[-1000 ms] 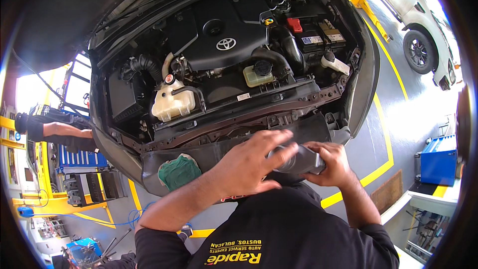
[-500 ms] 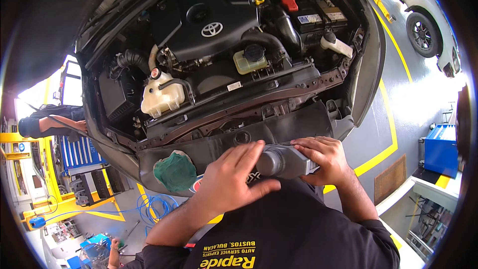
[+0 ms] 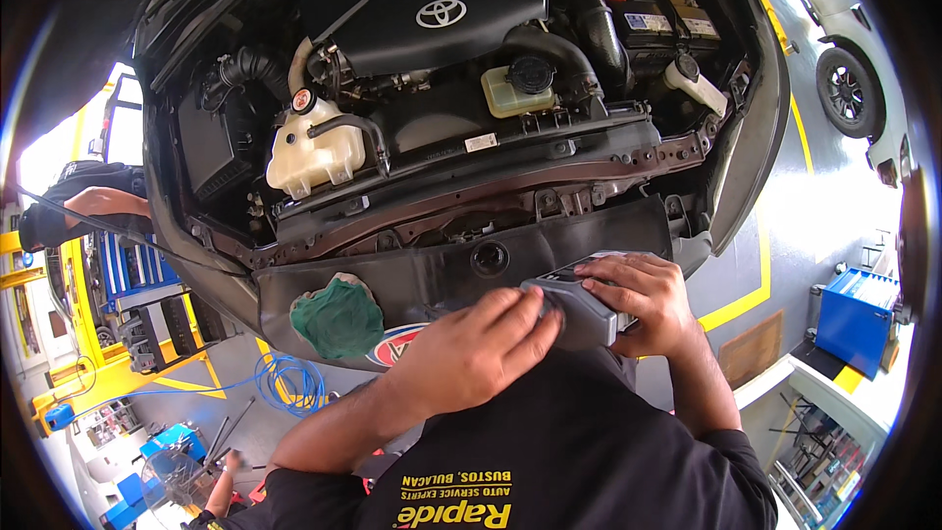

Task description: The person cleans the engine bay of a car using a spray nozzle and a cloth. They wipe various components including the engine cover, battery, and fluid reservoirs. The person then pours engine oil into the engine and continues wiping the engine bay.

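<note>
A grey plastic bottle (image 3: pixel 581 312) lies tilted in front of my chest, its top pointing left. My right hand (image 3: pixel 643 304) is closed round its body from the right. At its top end, the fingers of my left hand (image 3: pixel 481 348) are curled round the bottle's cap (image 3: pixel 551 314), which is partly hidden and blurred. Just beyond, a round black cap (image 3: pixel 489 257) rests on the dark fender cover (image 3: pixel 432 280) over the car's front. A crumpled green cloth (image 3: pixel 337 318) sits on that cover to the left of my hands.
Ahead is the open engine bay with a black engine cover (image 3: pixel 432 25), a whitish coolant tank (image 3: pixel 316 159), a smaller reservoir (image 3: pixel 515 93) and a battery (image 3: pixel 667 25). Another person's arm (image 3: pixel 108 202) is at the left. A blue hose (image 3: pixel 292 381) coils on the floor.
My left hand has gone from flat, spread fingers beside the bottle's top to fingers curled round its cap. The bottle has shifted slightly right, with my right hand still on it. The view has shifted.
</note>
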Tool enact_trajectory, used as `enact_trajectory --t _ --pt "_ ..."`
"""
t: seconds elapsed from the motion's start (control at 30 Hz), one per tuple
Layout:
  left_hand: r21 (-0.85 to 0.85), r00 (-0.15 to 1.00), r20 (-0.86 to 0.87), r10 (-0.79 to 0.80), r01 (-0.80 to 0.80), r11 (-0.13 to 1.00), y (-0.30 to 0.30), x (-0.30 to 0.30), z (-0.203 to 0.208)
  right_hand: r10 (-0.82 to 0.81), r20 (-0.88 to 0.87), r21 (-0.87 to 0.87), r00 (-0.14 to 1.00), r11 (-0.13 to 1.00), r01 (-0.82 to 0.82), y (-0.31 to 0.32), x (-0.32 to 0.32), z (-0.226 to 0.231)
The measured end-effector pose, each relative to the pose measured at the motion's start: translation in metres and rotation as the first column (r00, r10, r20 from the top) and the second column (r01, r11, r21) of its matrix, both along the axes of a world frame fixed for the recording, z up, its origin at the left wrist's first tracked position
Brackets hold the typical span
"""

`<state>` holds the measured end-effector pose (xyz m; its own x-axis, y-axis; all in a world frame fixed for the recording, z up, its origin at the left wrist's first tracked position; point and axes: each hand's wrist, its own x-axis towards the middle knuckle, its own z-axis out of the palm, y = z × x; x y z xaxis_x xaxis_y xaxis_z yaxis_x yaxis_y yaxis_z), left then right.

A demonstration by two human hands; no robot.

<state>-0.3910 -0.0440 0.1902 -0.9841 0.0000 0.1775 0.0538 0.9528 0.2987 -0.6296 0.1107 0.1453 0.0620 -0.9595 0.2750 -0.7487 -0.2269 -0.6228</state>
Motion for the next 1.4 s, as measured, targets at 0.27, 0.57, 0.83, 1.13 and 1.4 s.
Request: enact_trajectory --t 0.27,0.57,0.83,1.13,1.4 --pt "-0.01 0.999 0.023 -0.037 0.037 0.999 0.006 0.004 -0.003 0.013 0.106 -0.069 0.994 0.998 -0.006 -0.001 0.004 -0.022" --pt "-0.221 0.313 0.16 0.936 -0.913 0.343 -0.023 0.162 -0.098 -0.395 0.529 0.135 0.751 0.913 0.385 0.031 -0.015 -0.082" --pt "-0.134 0.215 0.296 0.931 -0.955 0.263 -0.078 0.184 -0.098 -0.314 0.666 0.228 0.676 0.95 0.216 0.036 -0.037 -0.076" --pt "-0.001 0.547 -0.624 0.558 -0.714 0.7 -0.32 -0.075 -0.022 -0.636 0.324 0.439 0.701 0.757 0.484 0.073 -0.069 -0.055" --pt "-0.075 0.824 0.3 0.48 -0.482 0.873 -0.444 -0.219 -0.092 -0.749 0.225 0.438 0.623 0.65 0.622 0.056 -0.072 -0.048"
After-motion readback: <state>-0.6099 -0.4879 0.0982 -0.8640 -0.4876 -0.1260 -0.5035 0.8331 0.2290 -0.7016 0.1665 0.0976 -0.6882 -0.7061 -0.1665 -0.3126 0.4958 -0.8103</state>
